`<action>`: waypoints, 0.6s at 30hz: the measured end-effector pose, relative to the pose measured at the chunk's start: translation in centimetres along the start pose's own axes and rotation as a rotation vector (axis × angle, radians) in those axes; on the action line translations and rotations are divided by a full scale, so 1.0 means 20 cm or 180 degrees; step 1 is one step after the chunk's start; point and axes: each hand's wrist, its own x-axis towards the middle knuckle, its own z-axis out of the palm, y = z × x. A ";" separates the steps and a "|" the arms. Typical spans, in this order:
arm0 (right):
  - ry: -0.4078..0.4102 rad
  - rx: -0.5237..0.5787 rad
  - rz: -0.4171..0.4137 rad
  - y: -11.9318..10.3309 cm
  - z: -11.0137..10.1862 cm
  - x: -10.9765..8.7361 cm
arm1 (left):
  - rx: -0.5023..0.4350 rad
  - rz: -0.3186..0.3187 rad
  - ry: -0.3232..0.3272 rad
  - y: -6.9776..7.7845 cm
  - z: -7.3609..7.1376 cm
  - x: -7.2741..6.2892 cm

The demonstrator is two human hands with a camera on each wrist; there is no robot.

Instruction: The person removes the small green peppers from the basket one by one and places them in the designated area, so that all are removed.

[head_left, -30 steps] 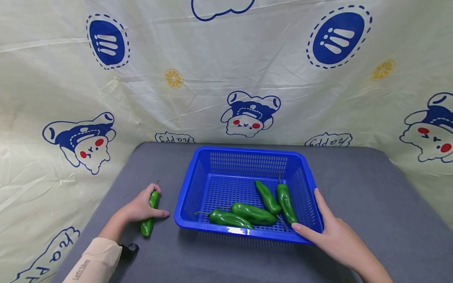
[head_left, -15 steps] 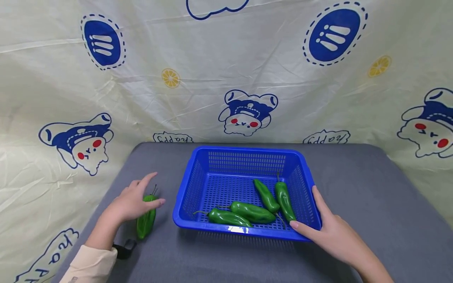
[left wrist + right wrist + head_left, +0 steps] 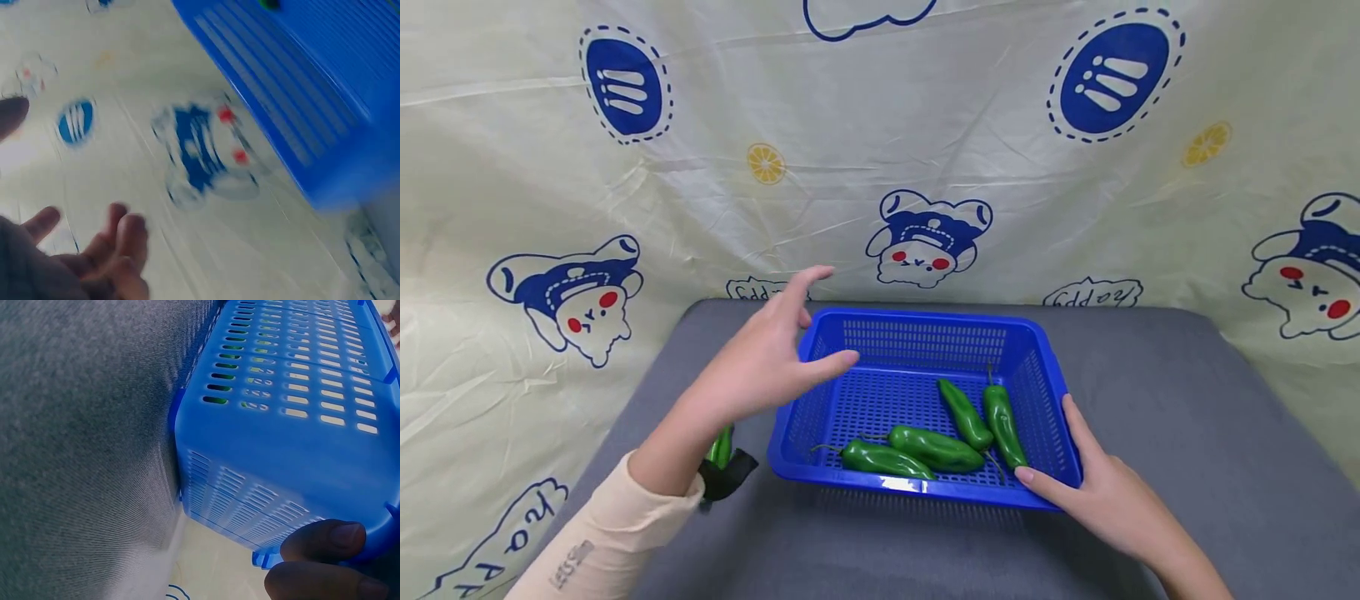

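Gripping the blue basket (image 3: 887, 402) by its near right corner, the right hand (image 3: 1108, 496) could spill the four green peppers (image 3: 936, 450) inside by tugging up. The empty left hand (image 3: 765, 360), fingers spread, might bump its left edge.

Five green peppers (image 3: 935, 450), one blue basket (image 3: 970, 493)
Four are held in the basket; one, partly hidden, is seen on the single bench (image 3: 1157, 400). One left hand (image 3: 767, 362) and one right hand (image 3: 1101, 492) are shown; two printed orange slices (image 3: 766, 163) are counted in the head view.
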 end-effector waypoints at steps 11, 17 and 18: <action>-0.0051 0.0152 0.0019 0.00 0.01 0.01 | 0.0363 0.0119 -0.1336 0.26 0.34 0.26; -0.0076 0.0127 0.0056 0.00 0.01 0.02 | 0.0351 -0.0035 -0.1813 0.25 0.54 0.37; -0.0086 0.0125 0.0069 0.00 0.01 0.02 | 0.0344 -0.0064 -0.1868 0.25 0.57 0.39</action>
